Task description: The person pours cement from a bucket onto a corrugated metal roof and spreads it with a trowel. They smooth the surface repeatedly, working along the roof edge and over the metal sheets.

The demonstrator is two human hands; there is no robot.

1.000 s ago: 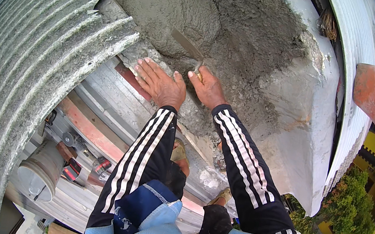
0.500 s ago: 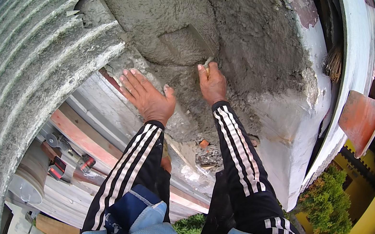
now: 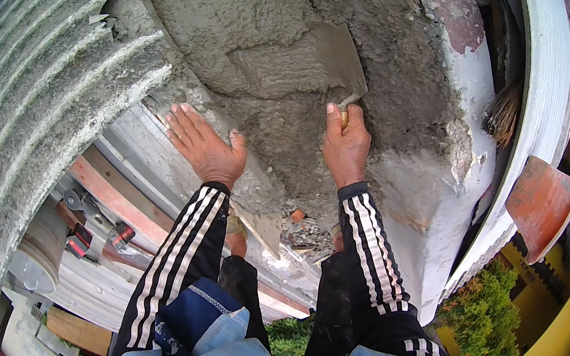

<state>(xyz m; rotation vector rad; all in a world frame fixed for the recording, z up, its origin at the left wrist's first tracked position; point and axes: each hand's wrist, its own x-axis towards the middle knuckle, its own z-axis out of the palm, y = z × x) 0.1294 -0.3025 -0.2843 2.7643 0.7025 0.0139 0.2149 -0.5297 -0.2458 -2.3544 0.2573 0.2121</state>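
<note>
My right hand [image 3: 346, 146] is wrapped round the wooden handle of a trowel [image 3: 343, 58]. The trowel's grey, mortar-coated blade lies against the wet mortar [image 3: 228, 18], at its right edge beside the rougher, darker surface [image 3: 400, 70]. A smoothed band with a ridge runs left from the blade. My left hand [image 3: 205, 144] is open and holds nothing. Its fingers are stretched out over the concrete ledge [image 3: 255, 181], near the broken edge of the corrugated sheet; whether the palm touches the ledge I cannot tell.
Corrugated sheeting [image 3: 40, 90] curves along the left. An orange bucket [image 3: 540, 209] stands at the right, past a white painted wall [image 3: 429, 199]. A red-and-black power tool [image 3: 120, 236] and a cylindrical container [image 3: 37, 255] are lower left. Rubble [image 3: 307, 236] lies near my feet.
My right hand and the trowel have moved right, and more of the blade now shows. My left hand sits slightly further left and lower, still spread. The view has shifted a little.
</note>
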